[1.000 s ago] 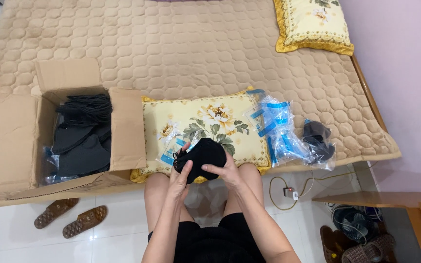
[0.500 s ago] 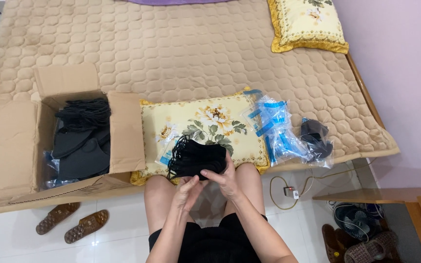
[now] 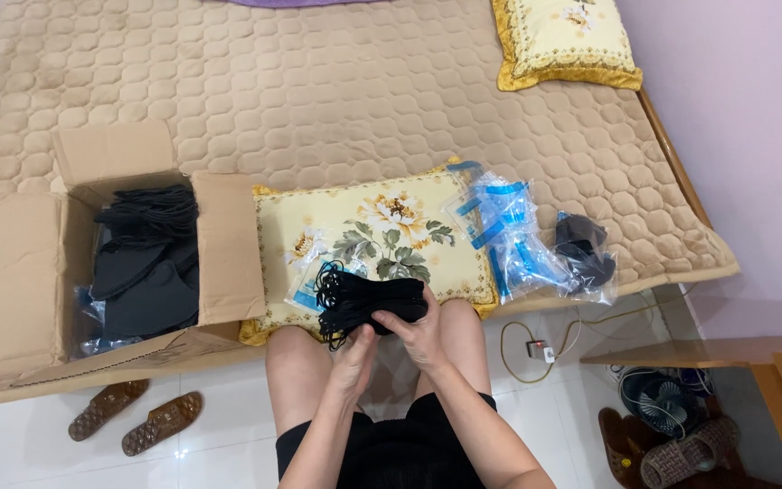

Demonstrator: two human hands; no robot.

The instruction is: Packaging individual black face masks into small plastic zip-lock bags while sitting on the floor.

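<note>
Squaring step: both hands, left hand [image 3: 352,355] and right hand [image 3: 424,333], grip 1 stack of black masks [image 3: 373,300] at the floral pillow's [image 3: 364,231] near edge; next move likely needs aligned edges.

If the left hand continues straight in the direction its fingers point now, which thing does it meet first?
The left hand points away from the body, toward the bed. Its fingertips already touch the stack of black masks, so that comes first. Beyond it lies the floral pillow; depth there is hard to judge.
</note>
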